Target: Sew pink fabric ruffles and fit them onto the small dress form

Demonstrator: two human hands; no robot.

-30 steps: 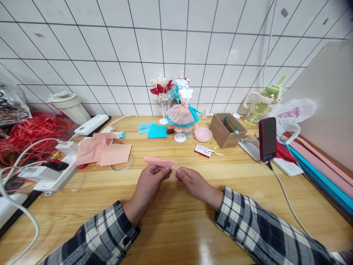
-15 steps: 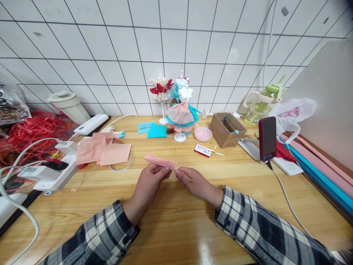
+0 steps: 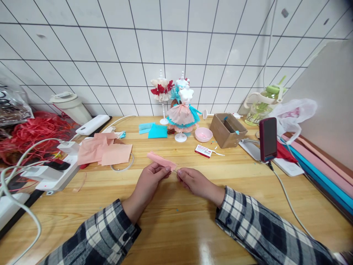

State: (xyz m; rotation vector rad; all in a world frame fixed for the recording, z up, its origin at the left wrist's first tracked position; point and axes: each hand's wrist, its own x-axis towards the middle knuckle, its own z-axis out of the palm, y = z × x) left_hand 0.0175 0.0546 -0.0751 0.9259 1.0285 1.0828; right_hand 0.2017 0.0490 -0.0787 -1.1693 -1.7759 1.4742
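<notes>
A folded pink strip of crepe-like paper (image 3: 161,160) slants above the table's middle. My left hand (image 3: 150,186) is closed, pinching the strip's lower edge near its right end between thumb and fingers. Close beside it, my right hand (image 3: 194,181) is also closed. It pinches something thin, like a needle or wire, at the strip's right tip; most of that is hidden by the fingers. Beyond the hands, small white dress forms stand by the wall, the front one (image 3: 182,110) wearing a pink and turquoise paper skirt.
Pink paper sheets (image 3: 116,154) lie left, beside a power strip (image 3: 64,173) with cables. Turquoise paper (image 3: 157,131), a pink bowl (image 3: 203,134), a small labelled card (image 3: 203,151) and a cardboard box (image 3: 227,130) sit at the back. A phone (image 3: 268,140) stands right.
The hands and the pink strip keep nearly the same pose, with the strip tilted slightly more downward to the right. The whole view has shifted a little.
</notes>
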